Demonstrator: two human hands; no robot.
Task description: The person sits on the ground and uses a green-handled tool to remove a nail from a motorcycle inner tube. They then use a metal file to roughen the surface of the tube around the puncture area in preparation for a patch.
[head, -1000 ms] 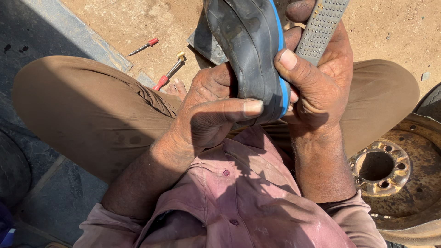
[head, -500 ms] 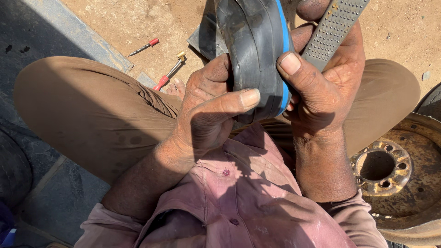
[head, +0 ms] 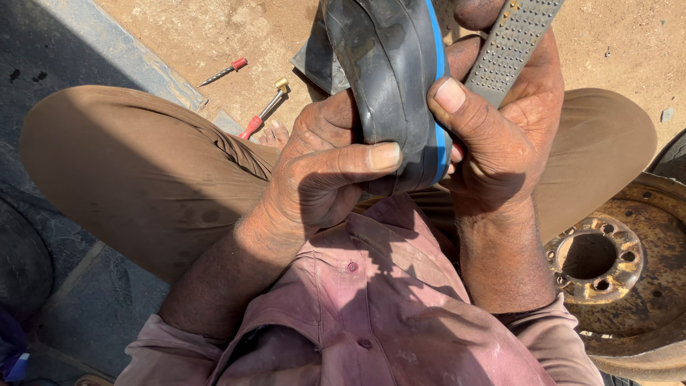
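Hands grip a folded black rubber inner tube with a blue stripe [head: 389, 78] above the lap: left hand [head: 321, 171] pinches its near fold, right hand [head: 500, 143] clasps it along with a perforated grey metal rasp [head: 511, 43]. Two red-handled screwdrivers [head: 261, 118] lie far left on the sandy ground [head: 214, 28]; a rusty wheel rim [head: 622, 279] sits near right.

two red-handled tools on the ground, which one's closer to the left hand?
The one with the brass tip, lying beside the knee near the left hand. The thin pointed one lies farther off.

Folded black rubber inner tube [head: 389, 78] sits between left hand [head: 321, 171] and right hand [head: 500, 143]; rusty steel wheel rim [head: 629, 279] lies right of them, red-handled screwdriver [head: 263, 111] on sandy ground [head: 214, 28] ahead-left
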